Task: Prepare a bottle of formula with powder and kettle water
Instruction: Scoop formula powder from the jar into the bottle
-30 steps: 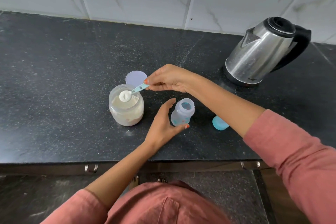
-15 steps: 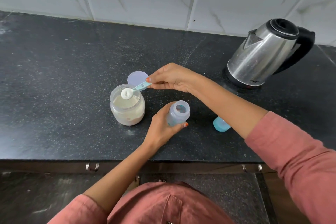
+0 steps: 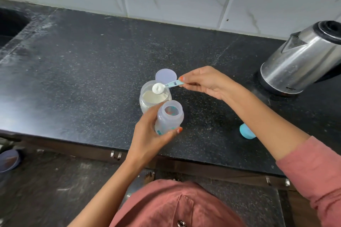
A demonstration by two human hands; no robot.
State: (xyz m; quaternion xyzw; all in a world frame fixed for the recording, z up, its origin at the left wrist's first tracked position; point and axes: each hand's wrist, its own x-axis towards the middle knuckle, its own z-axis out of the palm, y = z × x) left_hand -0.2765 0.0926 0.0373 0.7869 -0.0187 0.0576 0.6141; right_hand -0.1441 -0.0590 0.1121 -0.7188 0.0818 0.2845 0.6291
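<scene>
Head | left hand (image 3: 147, 134) grips bottle (image 3: 168, 118) | right hand (image 3: 204, 82) pinches powder-filled scoop (image 3: 167, 86)

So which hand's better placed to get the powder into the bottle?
The right hand: it pinches the heaped scoop above the jar, beside the open mouth of the bottle. The left hand grips the bottle, so it's occupied.

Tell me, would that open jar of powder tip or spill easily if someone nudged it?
Probably not easily: the jar looks squat and wide, and the powder inside likely weighs it down. It stands open, so a hard knock could spill some. Its clear wall looks smooth, perhaps slippery.
</scene>
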